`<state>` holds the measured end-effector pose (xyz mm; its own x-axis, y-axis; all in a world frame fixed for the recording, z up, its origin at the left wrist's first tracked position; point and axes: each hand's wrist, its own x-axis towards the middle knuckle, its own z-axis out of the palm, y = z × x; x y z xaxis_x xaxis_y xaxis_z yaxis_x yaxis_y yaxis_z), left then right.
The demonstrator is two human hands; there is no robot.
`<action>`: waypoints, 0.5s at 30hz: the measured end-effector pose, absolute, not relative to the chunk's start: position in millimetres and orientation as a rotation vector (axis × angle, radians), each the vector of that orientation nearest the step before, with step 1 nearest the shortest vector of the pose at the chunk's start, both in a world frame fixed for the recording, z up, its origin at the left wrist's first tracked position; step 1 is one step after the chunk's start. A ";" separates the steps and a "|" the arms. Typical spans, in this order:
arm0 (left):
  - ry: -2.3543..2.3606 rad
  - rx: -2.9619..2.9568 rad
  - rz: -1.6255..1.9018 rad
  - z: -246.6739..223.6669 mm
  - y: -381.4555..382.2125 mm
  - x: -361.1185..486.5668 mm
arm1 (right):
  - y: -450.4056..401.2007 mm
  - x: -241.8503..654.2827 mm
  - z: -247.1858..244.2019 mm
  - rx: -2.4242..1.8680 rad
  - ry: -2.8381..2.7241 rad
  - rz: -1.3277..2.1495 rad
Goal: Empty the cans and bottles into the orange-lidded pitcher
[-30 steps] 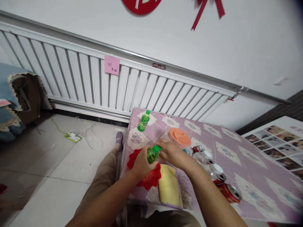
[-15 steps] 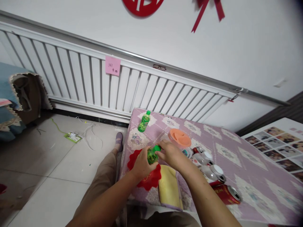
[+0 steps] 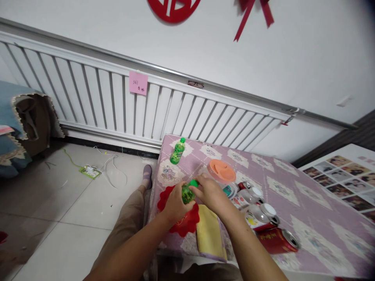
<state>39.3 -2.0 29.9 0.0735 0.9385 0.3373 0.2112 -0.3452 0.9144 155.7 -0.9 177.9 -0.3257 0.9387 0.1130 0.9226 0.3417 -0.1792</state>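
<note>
A green plastic bottle is wrapped in the fingers of my left hand, above a red scalloped mat. My right hand is closed on the bottle's green cap at the top; its thumb lies against the cap's side. The bottle's lower part is hidden by my left hand. To the right of the mat lies a folded yellow cloth. Farther off, a second green bottle with its cap on stands on the patterned purple tablecloth.
Right of my right arm, clear bottles with white caps and red cans lie on their sides. An orange bowl sits beyond my right hand. A white radiator runs behind the table. A power strip with cables lies on the floor.
The view has shifted slightly. Both hands stay on the same bottle and its cap, with the right forearm moved a little to the left.
</note>
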 end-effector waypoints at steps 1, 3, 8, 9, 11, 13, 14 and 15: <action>1.162 1.657 1.319 30.1 -2.1 39.3 | -0.5 157.0 177.2 -1.662 -2.399 0.138; 1.171 1.657 1.312 30.4 -2.3 39.0 | 0.9 160.4 175.8 -1.577 -2.386 0.210; 1.200 1.646 1.280 32.8 -3.6 37.7 | 6.5 172.0 180.7 -1.453 -2.226 0.314; 1.201 1.643 1.282 33.2 -3.8 37.6 | 7.3 174.1 182.9 -1.456 -2.206 0.307; 1.205 1.637 1.293 33.5 -4.0 37.6 | 8.5 176.9 186.4 -1.456 -2.227 0.318; 1.205 1.636 1.302 32.7 -3.9 37.9 | 9.0 177.5 186.8 -1.436 -2.295 0.352; 1.203 1.637 1.307 32.1 -3.7 38.0 | 9.3 177.1 185.7 -1.419 -2.331 0.368; 1.198 1.639 1.311 31.4 -3.5 38.1 | 9.5 176.5 183.9 -1.403 -2.357 0.378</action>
